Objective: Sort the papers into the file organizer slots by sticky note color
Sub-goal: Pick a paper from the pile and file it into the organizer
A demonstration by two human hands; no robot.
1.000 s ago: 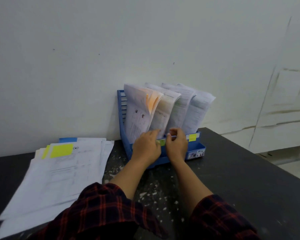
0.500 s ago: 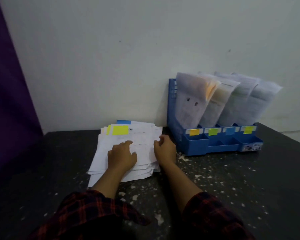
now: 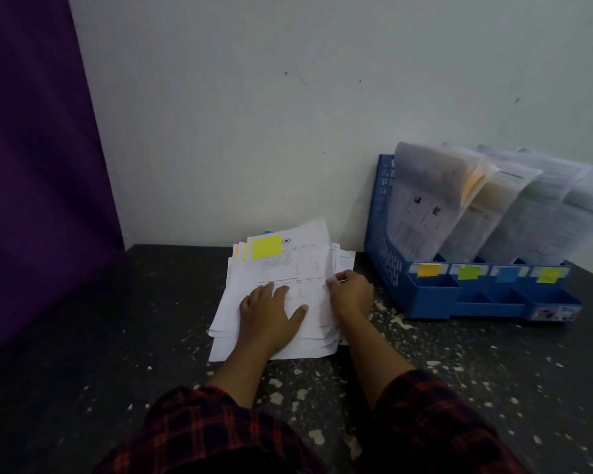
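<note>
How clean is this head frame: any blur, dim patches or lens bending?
Head view: dim overall; filed sheets in the blue plastic file organizer are smeared; the yellow sticky note on the white paper stack reads clearly; wall edges bow from the wide lens.

Under my hands the stack of papers (image 3: 281, 289) at the centre of the frame is thin, matt white printed paper, its top sheet carrying a matt yellow-green sticky note (image 3: 266, 246). The counter (image 3: 117, 319) is dark, stone-like and rough-looking, flecked with pale specks. At right, the file organizer (image 3: 435, 299) is smooth blue plastic with a slotted side wall, small paper sticky tabs on its front, and limp paper sheets inside. My sleeves (image 3: 199, 432) are soft plaid cloth. The wall (image 3: 254, 114) is matt painted plaster, and the curtain (image 3: 38, 165) at left looks like purple cloth.
</note>
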